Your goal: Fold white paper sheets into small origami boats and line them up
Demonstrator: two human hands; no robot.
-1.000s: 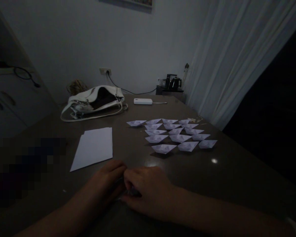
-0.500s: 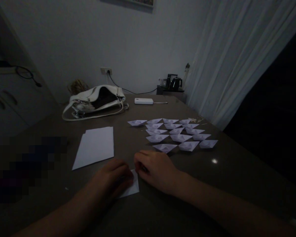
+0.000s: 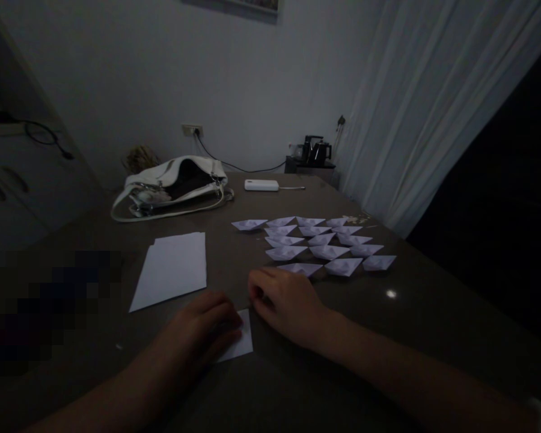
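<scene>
A small folded piece of white paper point(image 3: 244, 344) lies on the table in front of me. My left hand point(image 3: 211, 328) rests over its left part, fingers curled and thumb pressed on it, hiding much of the sheet. Just past the paper's upper right corner is my right hand point(image 3: 284, 300), its fingers curled together in a loose fist and apart from the paper. Nothing shows in that fist. Several folded paper boats point(image 3: 328, 252) stand in rows beyond my right hand, which partly covers the nearest left boat point(image 3: 304, 269).
A stack of white paper sheets point(image 3: 175, 267) lies to the left. Farther back are a white handbag point(image 3: 198, 174) and a white power bank point(image 3: 261, 185) with a short cable. Black kettles point(image 3: 319, 151) stand beyond the table's far right corner. A pale curtain point(image 3: 388, 114) hangs at right.
My right hand has lifted off the paper's corner and shifted slightly away, up toward the boats. The left hand stays on the paper. The whole view has moved a little.
</scene>
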